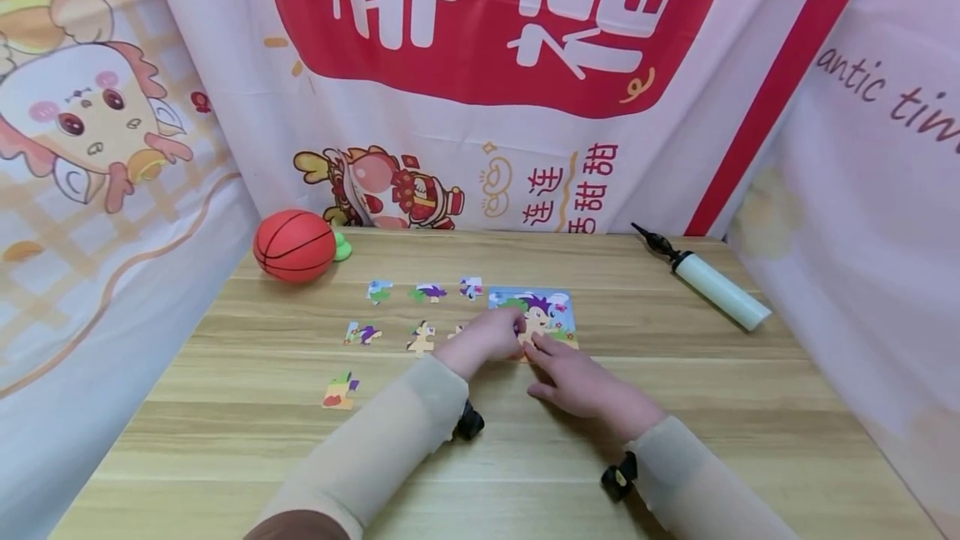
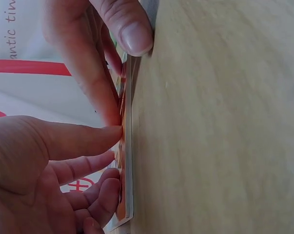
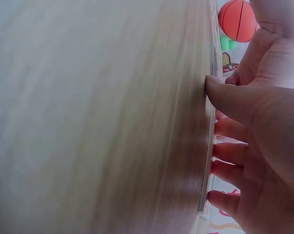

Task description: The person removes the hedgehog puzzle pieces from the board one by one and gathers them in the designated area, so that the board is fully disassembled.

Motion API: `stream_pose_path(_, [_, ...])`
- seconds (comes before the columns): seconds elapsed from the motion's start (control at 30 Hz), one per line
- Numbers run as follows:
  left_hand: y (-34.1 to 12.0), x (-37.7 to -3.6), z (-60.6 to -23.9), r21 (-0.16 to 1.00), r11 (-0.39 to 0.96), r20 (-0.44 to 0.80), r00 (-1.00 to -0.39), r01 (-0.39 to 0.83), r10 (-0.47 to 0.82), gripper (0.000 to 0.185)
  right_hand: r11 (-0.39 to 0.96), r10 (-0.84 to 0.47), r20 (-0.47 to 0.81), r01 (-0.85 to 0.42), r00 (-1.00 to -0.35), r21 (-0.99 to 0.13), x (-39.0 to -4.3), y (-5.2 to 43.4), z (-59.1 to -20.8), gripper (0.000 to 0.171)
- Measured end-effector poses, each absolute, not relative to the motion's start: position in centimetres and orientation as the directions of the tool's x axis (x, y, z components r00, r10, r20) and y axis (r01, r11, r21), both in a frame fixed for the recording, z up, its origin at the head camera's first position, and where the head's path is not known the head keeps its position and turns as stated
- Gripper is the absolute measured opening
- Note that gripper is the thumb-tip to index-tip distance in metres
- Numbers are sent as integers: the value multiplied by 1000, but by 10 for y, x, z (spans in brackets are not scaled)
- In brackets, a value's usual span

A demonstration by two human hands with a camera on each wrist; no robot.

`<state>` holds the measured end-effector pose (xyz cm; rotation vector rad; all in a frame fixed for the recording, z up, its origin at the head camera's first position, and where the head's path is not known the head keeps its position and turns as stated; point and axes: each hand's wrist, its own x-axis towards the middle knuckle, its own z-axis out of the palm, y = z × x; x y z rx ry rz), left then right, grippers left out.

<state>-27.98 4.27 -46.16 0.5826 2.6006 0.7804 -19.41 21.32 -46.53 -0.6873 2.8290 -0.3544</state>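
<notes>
A partly built cartoon jigsaw (image 1: 546,309) lies flat on the wooden table (image 1: 675,407), just past both hands. My left hand (image 1: 501,335) rests on its near-left corner. In the left wrist view its fingertips (image 2: 116,131) press on the picture face along the jigsaw's edge (image 2: 127,161). My right hand (image 1: 546,350) lies flat at the near edge. Its fingers (image 3: 220,163) press down on the jigsaw (image 3: 208,156) and its thumb (image 3: 220,92) touches the rim. Neither hand lifts a piece. Several loose pieces (image 1: 421,338) lie to the left.
An orange toy basketball (image 1: 294,245) sits at the back left by a small green thing (image 1: 343,248). A white hand pump (image 1: 716,284) lies at the back right. Printed cloth hangs round the table on three sides. One loose piece (image 1: 341,392) lies nearer, to the left.
</notes>
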Motion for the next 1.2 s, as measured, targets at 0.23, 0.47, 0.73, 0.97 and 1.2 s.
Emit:
stream_pose_path(0.23, [42,-282,-465,632,732,-208,-854,255,477,29,860,-462,-159,-397,-872,-321,-194,216,-463,67])
stream_pose_path(0.47, [45,-283,-471,654,719,-206,-859,236,469,29,875,-426,-194,-348,-884,-335,-194,231,-463,71])
stream_pose_path(0.73, [43,-281,-470,678,700,-199,-859,227,472,29,903,-357,-217,-276,-909,-328,-191,246,-459,72])
stream_pose_path(0.97, [42,-277,-469,668,700,-177,-859,254,480,38,895,-353,-210,-263,-912,-360,-191,245,-457,71])
stream_pose_path(1.2, [43,-275,-468,663,709,-179,-869,239,461,37,889,-337,-215,-234,-917,-394,-192,246,-458,70])
